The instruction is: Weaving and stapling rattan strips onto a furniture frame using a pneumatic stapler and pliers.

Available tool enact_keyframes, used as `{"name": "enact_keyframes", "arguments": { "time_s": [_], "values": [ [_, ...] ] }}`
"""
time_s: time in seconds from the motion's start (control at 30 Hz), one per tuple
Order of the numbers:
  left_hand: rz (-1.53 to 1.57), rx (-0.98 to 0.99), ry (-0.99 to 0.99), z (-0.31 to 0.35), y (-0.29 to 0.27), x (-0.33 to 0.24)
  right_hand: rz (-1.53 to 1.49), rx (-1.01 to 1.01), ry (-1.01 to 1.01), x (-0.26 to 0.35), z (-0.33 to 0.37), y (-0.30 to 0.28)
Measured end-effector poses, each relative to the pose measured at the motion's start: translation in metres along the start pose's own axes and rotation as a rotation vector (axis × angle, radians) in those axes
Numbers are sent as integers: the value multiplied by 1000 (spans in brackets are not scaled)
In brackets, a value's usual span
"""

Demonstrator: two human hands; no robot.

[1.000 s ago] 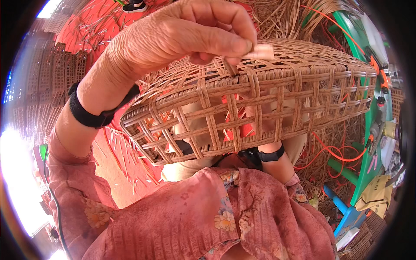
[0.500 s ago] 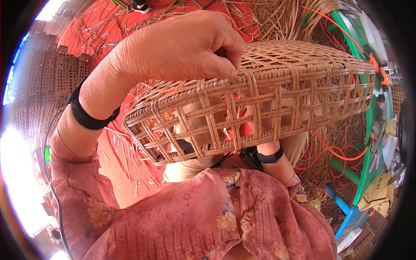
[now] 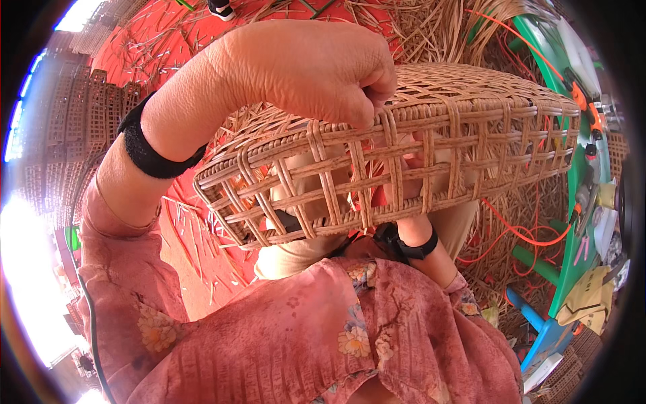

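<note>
A brown woven wicker basket (image 3: pixel 336 178) lies tilted across my lap, its open-lattice side facing me and its denser woven face turned upward. My left hand (image 3: pixel 309 71) is bent over its upper edge, the fingers curled in and the thumb against the weave. Whatever the fingertips pinch is hidden behind the hand. From below, my right hand (image 3: pixel 402 182) reaches behind the lattice, inside the basket. It shows only in pieces through the gaps, and its finger pose is unclear.
Loose strips (image 3: pixel 431 27) litter the red floor (image 3: pixel 195 269). At right, a green bench (image 3: pixel 572 249) carries tools and an orange-ended tool (image 3: pixel 592 111) on an orange hose. Stacked woven baskets (image 3: pixel 67 128) stand at left. Someone's shoe (image 3: pixel 221 9) shows at the far edge.
My left hand has shifted slightly right and down along the basket's upper edge. Behind the lattice, my right hand has moved a little, showing more of its fingers. The basket has barely moved.
</note>
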State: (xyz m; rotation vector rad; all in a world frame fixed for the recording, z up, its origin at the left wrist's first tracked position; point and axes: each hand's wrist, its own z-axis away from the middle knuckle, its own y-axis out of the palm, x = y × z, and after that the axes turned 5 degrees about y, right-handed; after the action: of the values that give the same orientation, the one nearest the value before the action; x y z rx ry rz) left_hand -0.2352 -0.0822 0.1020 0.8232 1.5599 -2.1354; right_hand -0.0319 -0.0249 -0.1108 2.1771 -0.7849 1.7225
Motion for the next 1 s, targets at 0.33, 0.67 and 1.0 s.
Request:
{"name": "enact_keyframes", "arguments": {
  "time_s": [0.33,0.67,1.0],
  "values": [
    [-91,-196,136,3,21,-6,-299,-94,76,7,-15,11],
    [179,-229,79,19,15,-5,-638,111,323,10,-28,-8],
    [-42,-288,135,7,36,-12,-1278,306,293,-13,-24,7]
  ]
}}
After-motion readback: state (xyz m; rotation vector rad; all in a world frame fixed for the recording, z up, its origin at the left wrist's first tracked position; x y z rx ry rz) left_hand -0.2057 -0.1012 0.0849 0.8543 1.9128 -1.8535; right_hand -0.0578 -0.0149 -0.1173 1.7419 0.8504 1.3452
